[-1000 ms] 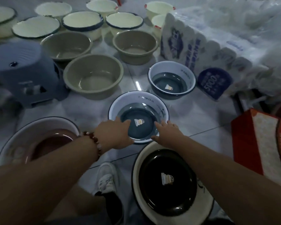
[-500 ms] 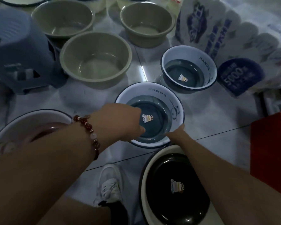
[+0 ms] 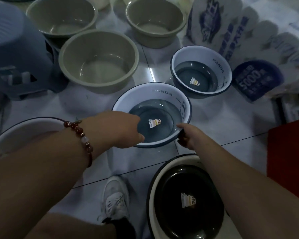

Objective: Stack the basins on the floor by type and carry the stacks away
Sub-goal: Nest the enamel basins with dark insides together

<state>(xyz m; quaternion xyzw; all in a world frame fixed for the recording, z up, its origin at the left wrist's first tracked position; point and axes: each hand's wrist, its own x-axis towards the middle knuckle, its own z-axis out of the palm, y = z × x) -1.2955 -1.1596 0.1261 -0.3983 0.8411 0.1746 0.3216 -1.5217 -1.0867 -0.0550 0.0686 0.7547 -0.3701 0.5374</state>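
Note:
A white enamel basin with a blue-grey bottom point(image 3: 162, 99) marked PANDA sits on the tiled floor in the middle. My left hand point(image 3: 117, 128) grips its near left rim, thumb inside the bowl. My right hand point(image 3: 188, 135) grips the near right rim, fingers curled under it. A second basin of the same kind point(image 3: 202, 59) stands behind it to the right. Three olive plastic basins point(image 3: 98, 61) point(image 3: 60, 14) point(image 3: 155, 19) stand further back. A large white basin with a black inside point(image 3: 185, 200) lies close by my right arm. A large pinkish basin point(image 3: 24, 131) is at the left.
A blue-grey plastic stool point(image 3: 16, 54) stands at the far left. Big packs of tissue rolls point(image 3: 248, 49) fill the right rear. A red box point(image 3: 288, 157) sits at the right edge. My white shoe point(image 3: 116, 200) is on the floor between my arms.
Both hands went from resting on the near rim to gripping it at either side. The view has moved closer and lower over the basins.

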